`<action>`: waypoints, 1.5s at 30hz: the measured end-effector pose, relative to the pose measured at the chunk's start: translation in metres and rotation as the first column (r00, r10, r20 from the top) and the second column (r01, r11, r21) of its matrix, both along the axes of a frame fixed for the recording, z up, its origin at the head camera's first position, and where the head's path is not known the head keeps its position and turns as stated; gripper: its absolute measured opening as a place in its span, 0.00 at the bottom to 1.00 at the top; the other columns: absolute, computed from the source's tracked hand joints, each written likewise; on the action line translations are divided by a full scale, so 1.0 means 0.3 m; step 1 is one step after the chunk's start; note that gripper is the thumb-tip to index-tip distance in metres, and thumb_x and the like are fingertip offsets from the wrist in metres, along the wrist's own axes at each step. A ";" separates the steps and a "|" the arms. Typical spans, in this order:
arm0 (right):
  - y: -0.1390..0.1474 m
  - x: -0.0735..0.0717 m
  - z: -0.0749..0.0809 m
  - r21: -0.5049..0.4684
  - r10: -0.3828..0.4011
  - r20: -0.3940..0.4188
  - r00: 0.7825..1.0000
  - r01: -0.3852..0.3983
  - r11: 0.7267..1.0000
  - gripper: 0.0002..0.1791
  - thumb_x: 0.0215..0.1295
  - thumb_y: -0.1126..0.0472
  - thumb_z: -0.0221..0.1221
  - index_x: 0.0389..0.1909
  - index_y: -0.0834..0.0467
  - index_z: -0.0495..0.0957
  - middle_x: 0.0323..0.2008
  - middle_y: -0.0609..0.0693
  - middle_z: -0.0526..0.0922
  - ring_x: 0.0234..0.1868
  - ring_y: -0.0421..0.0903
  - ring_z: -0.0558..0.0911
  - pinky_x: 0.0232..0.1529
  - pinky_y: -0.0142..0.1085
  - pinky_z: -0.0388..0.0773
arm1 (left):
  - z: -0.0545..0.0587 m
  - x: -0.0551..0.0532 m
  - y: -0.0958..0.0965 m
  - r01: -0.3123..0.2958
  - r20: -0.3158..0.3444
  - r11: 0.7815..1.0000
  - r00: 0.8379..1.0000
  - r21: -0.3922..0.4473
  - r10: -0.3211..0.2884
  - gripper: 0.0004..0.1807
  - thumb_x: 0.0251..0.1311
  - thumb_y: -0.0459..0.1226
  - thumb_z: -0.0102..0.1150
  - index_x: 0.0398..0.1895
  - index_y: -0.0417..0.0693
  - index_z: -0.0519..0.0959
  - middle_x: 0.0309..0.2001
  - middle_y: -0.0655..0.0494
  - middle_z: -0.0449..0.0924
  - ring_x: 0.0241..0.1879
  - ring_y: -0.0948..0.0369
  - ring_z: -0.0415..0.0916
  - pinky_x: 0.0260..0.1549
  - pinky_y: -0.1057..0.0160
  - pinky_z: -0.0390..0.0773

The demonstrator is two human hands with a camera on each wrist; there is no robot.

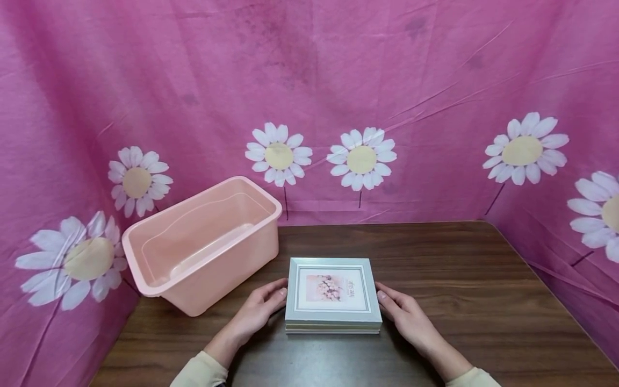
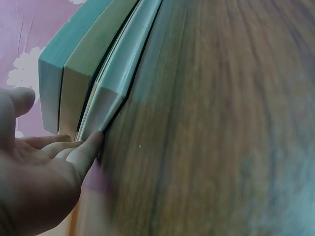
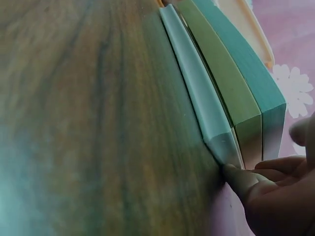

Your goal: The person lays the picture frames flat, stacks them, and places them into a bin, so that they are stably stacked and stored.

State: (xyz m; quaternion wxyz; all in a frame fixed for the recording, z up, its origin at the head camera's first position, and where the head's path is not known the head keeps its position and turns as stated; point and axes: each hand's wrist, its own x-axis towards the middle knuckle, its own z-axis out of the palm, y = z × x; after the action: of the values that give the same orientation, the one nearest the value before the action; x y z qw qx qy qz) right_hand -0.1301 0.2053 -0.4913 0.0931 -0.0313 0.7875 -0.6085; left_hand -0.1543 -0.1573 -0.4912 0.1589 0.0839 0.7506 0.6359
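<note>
A stack of picture frames (image 1: 333, 315) lies flat on the wooden table, its edges lined up. The top one is a pale blue-grey picture frame (image 1: 295, 290) with a pink flower print. Below it come a yellowish frame (image 3: 224, 69) and a white frame (image 2: 115, 73). My left hand (image 1: 261, 306) is at the stack's left side, fingertips touching the edges, thumb raised apart from it. On the opposite side my right hand (image 1: 403, 309) touches the edges in the same way with extended fingers. Neither thumb curls over the top frame.
A pink plastic bin (image 1: 242, 247) stands at the table's back left, with nothing visible inside. The wooden table (image 1: 435, 258) extends right of the stack. A magenta cloth (image 1: 309, 64) with large daisies surrounds the back and sides.
</note>
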 end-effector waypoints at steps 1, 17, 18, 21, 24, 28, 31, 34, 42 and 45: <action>-0.002 -0.001 0.001 0.006 -0.004 0.005 1.000 0.004 1.000 0.31 0.89 0.56 0.47 0.78 0.74 0.62 0.77 0.70 0.69 0.75 0.60 0.74 0.70 0.42 0.80 | 0.002 0.001 0.003 -0.011 -0.005 1.000 1.000 -0.018 0.011 0.34 0.84 0.43 0.51 0.80 0.25 0.62 0.76 0.28 0.70 0.72 0.40 0.75 0.70 0.61 0.77; -0.009 0.011 -0.005 0.108 -0.024 -0.015 1.000 0.026 0.994 0.27 0.88 0.57 0.48 0.76 0.70 0.70 0.77 0.61 0.73 0.79 0.54 0.66 0.66 0.18 0.64 | -0.013 -0.001 0.011 -0.047 -0.040 0.999 0.998 -0.018 0.046 0.32 0.80 0.39 0.58 0.77 0.26 0.66 0.77 0.32 0.69 0.76 0.42 0.70 0.70 0.62 0.75; -0.010 0.012 -0.005 0.107 -0.024 -0.014 1.000 0.025 0.994 0.27 0.88 0.57 0.48 0.76 0.70 0.69 0.77 0.61 0.73 0.79 0.54 0.66 0.67 0.19 0.64 | -0.013 0.001 0.012 -0.049 -0.035 0.999 0.998 -0.009 0.049 0.33 0.80 0.39 0.59 0.77 0.26 0.66 0.77 0.32 0.69 0.76 0.42 0.69 0.70 0.63 0.74; -0.014 0.017 -0.004 0.091 -0.028 -0.012 1.000 0.029 0.995 0.27 0.88 0.57 0.48 0.76 0.70 0.70 0.76 0.60 0.74 0.79 0.54 0.67 0.67 0.18 0.64 | -0.014 0.007 0.013 -0.053 -0.019 0.998 0.998 0.013 0.054 0.33 0.80 0.40 0.59 0.78 0.26 0.65 0.77 0.32 0.68 0.76 0.43 0.69 0.68 0.69 0.75; -0.017 0.024 -0.006 0.070 -0.022 -0.040 0.999 0.025 0.997 0.27 0.88 0.58 0.48 0.76 0.71 0.69 0.76 0.62 0.74 0.79 0.54 0.67 0.67 0.18 0.64 | -0.017 0.013 0.014 -0.056 -0.013 0.998 0.998 0.035 0.056 0.34 0.80 0.40 0.59 0.78 0.26 0.65 0.77 0.31 0.68 0.76 0.44 0.69 0.64 0.75 0.74; -0.021 0.032 -0.009 0.042 -0.014 -0.082 0.997 0.017 0.999 0.27 0.88 0.60 0.47 0.76 0.73 0.67 0.77 0.64 0.72 0.77 0.49 0.69 0.67 0.18 0.64 | -0.023 0.018 0.013 -0.058 0.001 0.995 0.998 0.085 0.058 0.35 0.79 0.39 0.60 0.79 0.27 0.63 0.79 0.32 0.65 0.76 0.46 0.66 0.61 0.79 0.72; -0.025 0.033 -0.010 0.021 -0.016 -0.080 0.997 0.018 1.000 0.27 0.88 0.60 0.47 0.77 0.73 0.66 0.77 0.64 0.71 0.74 0.36 0.70 0.67 0.17 0.64 | -0.027 0.020 0.013 -0.065 0.021 0.990 0.998 0.127 0.063 0.36 0.79 0.38 0.60 0.80 0.27 0.62 0.80 0.34 0.63 0.78 0.46 0.64 0.62 0.79 0.71; -0.027 0.032 -0.012 0.000 -0.016 -0.074 0.997 0.016 1.000 0.27 0.88 0.59 0.47 0.77 0.73 0.66 0.78 0.64 0.70 0.70 0.26 0.69 0.66 0.17 0.65 | -0.029 0.023 0.015 -0.070 0.036 0.985 0.997 0.156 0.065 0.36 0.79 0.38 0.60 0.80 0.28 0.61 0.81 0.34 0.61 0.79 0.46 0.62 0.64 0.78 0.71; -0.026 0.030 -0.017 -0.067 -0.024 -0.059 0.998 0.020 0.998 0.28 0.87 0.60 0.49 0.77 0.74 0.65 0.78 0.65 0.68 0.67 0.20 0.69 0.65 0.16 0.65 | -0.029 0.028 0.018 -0.081 0.065 0.974 0.996 0.210 0.069 0.36 0.78 0.36 0.60 0.81 0.28 0.60 0.80 0.32 0.62 0.80 0.46 0.60 0.65 0.74 0.73; -0.024 0.031 -0.024 -0.084 -0.026 -0.061 0.998 0.021 0.996 0.28 0.87 0.60 0.49 0.77 0.74 0.65 0.78 0.65 0.68 0.68 0.21 0.69 0.65 0.15 0.65 | -0.030 0.030 0.021 -0.083 0.072 0.972 0.995 0.221 0.069 0.36 0.79 0.36 0.60 0.81 0.28 0.60 0.80 0.33 0.62 0.79 0.47 0.61 0.65 0.73 0.74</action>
State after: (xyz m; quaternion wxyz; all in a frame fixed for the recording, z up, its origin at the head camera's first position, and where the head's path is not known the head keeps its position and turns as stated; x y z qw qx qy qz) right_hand -0.1209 0.1980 -0.4985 0.0602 -0.0446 0.7642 -0.6406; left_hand -0.1454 -0.1509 -0.5002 0.1480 0.0521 0.6712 0.7244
